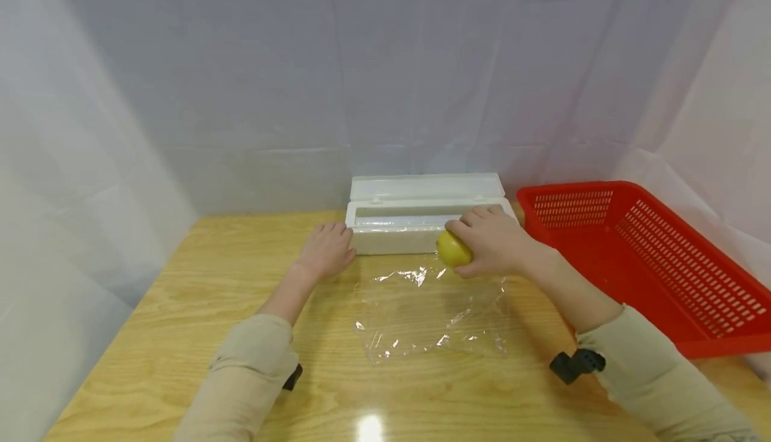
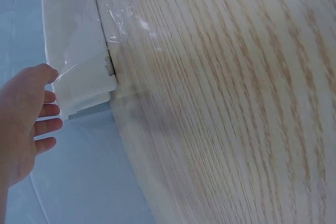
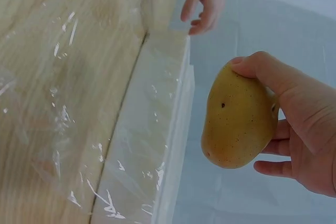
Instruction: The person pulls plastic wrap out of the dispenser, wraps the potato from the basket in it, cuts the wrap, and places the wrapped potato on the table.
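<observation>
My right hand (image 1: 490,241) holds a yellow mango (image 1: 454,249) above the right front part of a white cling film box (image 1: 391,240). In the right wrist view, the mango (image 3: 239,119) shows dark specks and an orange blush, with the thumb on one side and fingers behind. The left hand (image 1: 327,249) is at the box's left end. From the left wrist, its thumb tip appears at the box's edge, the other fingers loosely bent and holding nothing. A sheet of clear cling film (image 1: 434,315) runs from the box's front onto the table.
The box's lid (image 1: 427,186) stands raised at the back, near the grey-white curtain (image 1: 385,74). A red plastic basket (image 1: 717,345) with slotted walls occupies the right side. Everything rests on a wooden table (image 1: 181,335).
</observation>
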{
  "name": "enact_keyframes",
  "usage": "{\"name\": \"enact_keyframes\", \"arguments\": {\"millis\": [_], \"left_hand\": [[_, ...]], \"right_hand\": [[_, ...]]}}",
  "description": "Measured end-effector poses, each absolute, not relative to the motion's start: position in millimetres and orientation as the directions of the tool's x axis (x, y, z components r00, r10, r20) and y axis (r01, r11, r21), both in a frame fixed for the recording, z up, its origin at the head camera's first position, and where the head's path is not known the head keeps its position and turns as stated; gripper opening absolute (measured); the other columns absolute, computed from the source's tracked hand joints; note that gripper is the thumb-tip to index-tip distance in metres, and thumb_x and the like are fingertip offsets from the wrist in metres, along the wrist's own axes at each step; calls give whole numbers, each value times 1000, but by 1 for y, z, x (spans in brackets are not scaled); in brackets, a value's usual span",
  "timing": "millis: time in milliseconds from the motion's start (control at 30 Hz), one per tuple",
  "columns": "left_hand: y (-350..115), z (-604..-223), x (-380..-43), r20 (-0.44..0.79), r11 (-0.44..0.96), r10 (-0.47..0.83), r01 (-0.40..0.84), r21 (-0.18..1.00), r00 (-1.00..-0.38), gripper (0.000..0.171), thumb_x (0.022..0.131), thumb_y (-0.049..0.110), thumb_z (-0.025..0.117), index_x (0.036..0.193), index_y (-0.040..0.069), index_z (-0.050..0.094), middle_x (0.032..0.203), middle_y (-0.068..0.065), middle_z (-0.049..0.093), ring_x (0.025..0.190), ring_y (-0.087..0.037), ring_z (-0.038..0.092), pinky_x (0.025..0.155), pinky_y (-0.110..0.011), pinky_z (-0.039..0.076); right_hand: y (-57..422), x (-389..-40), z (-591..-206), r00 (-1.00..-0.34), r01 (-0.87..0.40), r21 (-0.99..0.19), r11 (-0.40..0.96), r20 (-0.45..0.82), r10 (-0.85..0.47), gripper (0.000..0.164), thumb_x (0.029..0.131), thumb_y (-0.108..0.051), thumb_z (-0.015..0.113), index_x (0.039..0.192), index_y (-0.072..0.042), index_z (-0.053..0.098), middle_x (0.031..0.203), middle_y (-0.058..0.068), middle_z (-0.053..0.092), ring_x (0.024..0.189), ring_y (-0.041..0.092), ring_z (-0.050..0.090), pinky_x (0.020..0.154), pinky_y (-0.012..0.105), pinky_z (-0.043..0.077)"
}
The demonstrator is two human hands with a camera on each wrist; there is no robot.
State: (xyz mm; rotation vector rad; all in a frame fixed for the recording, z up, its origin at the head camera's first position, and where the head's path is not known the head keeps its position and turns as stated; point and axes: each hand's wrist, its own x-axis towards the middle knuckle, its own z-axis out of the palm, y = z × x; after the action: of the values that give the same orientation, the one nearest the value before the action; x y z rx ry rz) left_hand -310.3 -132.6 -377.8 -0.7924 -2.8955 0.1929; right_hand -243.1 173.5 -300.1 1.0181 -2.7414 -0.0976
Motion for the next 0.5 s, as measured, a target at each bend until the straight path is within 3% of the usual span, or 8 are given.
{"name": "enact_keyframes", "arguments": {"millis": [500], "left_hand": [[-133,-382,-309,147,841,534,503,-199,-833,38,93,28,52,112,-5,54,109,-17,55,106,-32,51,94,-45,39]], "right_hand": [[155,-238,-349,-653,-723,166,670,151,-742,57,69,-48,71,112,-13,55,95,4,56,95,25,51,82,41,41]]}}
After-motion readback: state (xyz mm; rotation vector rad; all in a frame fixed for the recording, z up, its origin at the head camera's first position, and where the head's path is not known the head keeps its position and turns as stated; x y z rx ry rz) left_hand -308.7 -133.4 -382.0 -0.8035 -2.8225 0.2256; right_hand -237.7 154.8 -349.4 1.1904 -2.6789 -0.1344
